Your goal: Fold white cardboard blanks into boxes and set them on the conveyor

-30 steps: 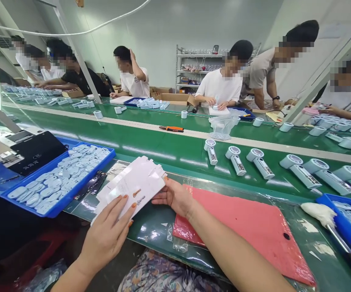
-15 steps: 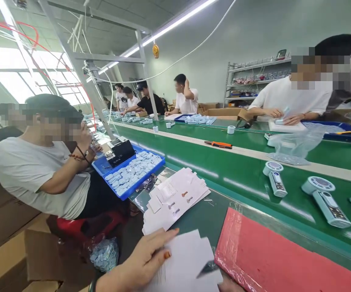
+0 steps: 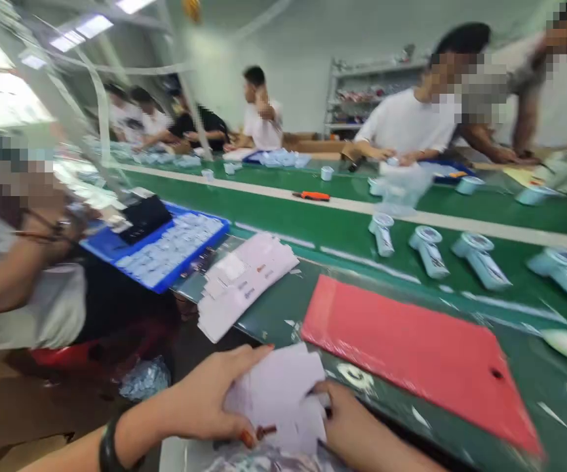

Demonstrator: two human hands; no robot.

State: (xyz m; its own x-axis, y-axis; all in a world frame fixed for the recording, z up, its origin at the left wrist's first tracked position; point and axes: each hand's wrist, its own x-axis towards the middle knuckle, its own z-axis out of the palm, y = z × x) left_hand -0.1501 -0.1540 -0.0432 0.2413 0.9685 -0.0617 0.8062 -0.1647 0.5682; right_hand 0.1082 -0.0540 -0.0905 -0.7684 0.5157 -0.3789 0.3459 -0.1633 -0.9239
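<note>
Beside green belt [image 3: 244, 219], left hand [image 3: 204, 393] and right hand [image 3: 356, 419] seemingly hold card [image 3: 276, 393].

The left hand [image 3: 204, 393] and right hand [image 3: 356, 423] gripped folded white paper sheets [image 3: 276, 393] at six o'clock. A loose stack of printed cards [image 3: 244, 285] lay at eleven o'clock, a red plastic-wrapped mat [image 3: 415, 357] at two o'clock, and a blue tray [image 3: 101, 246] of pale blue parts at ten o'clock.
</note>
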